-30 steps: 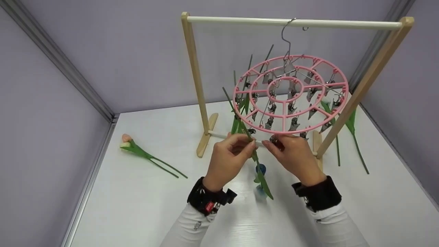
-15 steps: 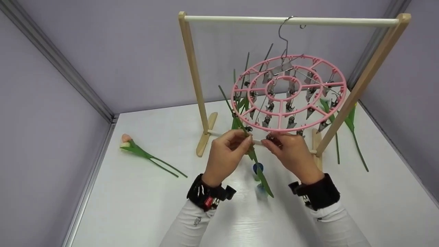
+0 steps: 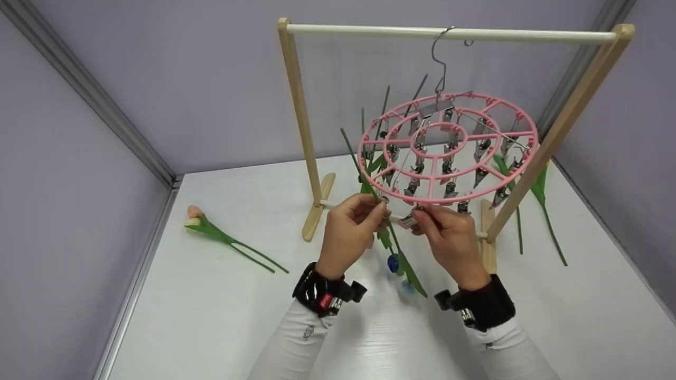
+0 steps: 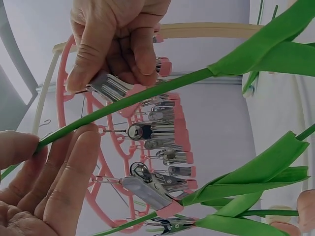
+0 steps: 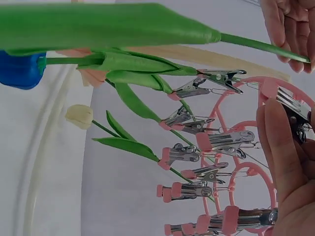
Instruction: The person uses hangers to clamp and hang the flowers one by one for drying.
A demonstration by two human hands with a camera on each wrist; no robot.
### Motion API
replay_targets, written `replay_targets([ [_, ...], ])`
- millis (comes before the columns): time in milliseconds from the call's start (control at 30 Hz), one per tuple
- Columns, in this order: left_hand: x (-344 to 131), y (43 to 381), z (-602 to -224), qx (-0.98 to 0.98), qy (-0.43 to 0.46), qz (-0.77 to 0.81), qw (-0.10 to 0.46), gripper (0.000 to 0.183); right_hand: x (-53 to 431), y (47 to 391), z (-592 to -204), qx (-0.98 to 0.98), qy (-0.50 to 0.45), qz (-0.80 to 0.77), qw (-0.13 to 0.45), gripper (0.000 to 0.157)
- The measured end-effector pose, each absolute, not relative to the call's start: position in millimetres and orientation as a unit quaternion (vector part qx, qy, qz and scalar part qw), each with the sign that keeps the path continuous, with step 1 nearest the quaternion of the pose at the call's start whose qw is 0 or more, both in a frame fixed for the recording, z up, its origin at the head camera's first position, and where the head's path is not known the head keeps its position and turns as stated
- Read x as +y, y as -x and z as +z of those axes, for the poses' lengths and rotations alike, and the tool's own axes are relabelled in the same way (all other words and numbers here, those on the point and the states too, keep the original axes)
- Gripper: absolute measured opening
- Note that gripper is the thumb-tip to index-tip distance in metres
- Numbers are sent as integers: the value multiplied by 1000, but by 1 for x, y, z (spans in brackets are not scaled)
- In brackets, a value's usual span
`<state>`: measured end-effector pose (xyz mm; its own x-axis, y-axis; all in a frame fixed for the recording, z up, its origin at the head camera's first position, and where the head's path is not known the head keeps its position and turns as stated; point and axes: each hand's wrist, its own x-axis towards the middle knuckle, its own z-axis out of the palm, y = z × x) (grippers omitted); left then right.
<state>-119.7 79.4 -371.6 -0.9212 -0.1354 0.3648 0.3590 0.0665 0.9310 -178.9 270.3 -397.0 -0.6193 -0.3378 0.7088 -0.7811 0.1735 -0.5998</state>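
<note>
Pinching a green stem (image 4: 133, 100) in the fingers (image 4: 74, 167) of the left hand (image 3: 349, 232), centre of the head view; gripping a metal clip (image 4: 113, 88) with the right hand (image 3: 453, 237), under the pink hanger (image 3: 433, 179). Overlapping the clip with that stem in the left wrist view. Revealing in the right wrist view a clipped white tulip (image 5: 79, 115), hidden in the head view.

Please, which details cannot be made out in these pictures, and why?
Head view: pinched clip, partly covered by the right hand.
Head view: yellow bloom, partly hidden by the rack's post.
Head view: pale blue bloom, blurred.
Right wrist view: bloom of the green stem in the left hand, beyond the left edge.
</note>
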Motion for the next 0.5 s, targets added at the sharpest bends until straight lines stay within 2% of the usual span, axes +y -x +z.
replay_targets([
  [300,78,125,-367,-677,58,-702,214,19,271,176,-405,-689,-349,610,177,16],
  [500,77,125,-364,-652,60,-718,237,23,271,176,-406,-678,-354,621,173,17],
])
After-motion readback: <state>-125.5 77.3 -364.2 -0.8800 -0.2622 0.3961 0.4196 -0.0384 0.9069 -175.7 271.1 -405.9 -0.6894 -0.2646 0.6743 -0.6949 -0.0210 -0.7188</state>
